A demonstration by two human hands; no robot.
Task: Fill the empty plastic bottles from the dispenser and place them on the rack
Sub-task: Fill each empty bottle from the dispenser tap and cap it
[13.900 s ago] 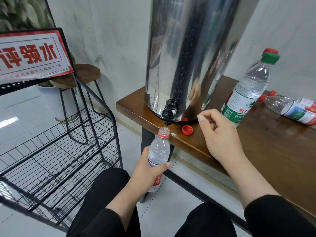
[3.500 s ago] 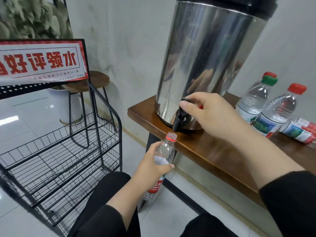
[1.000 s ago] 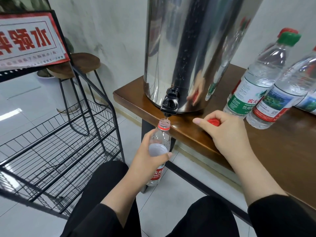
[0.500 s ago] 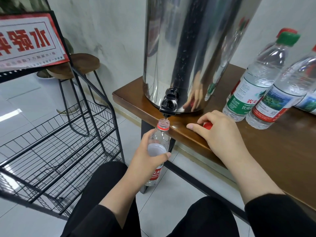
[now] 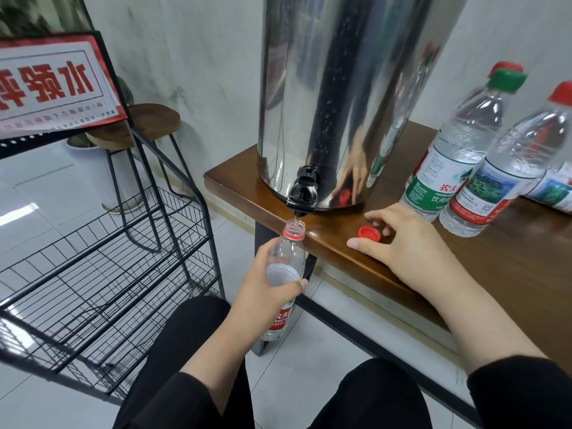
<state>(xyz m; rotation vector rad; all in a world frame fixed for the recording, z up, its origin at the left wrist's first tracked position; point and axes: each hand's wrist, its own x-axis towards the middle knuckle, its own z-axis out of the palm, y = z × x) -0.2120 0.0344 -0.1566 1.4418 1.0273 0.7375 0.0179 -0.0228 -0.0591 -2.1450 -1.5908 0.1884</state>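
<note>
Left hand (image 5: pixel 266 292) wraps its fingers around the uncapped bottle (image 5: pixel 283 267), holding it upright under the tap (image 5: pixel 302 196). Right hand (image 5: pixel 405 243) lies flat on the table (image 5: pixel 510 274), fingers spread loosely beside the red cap (image 5: pixel 369 233).

Mirrored red characters "水" on rack sign (image 5: pixel 52 85); "农夫" on green-label bottle (image 5: pixel 445 168).

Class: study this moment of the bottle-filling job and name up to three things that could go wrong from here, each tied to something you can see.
1. The bottle mouth is narrow and sits under the black tap; if the left hand drifts, water may spill onto the floor.
2. It looks well filled; leaving it longer could overflow it.
3. The loose red cap lies near the table edge; the right hand could knock it off.
</note>
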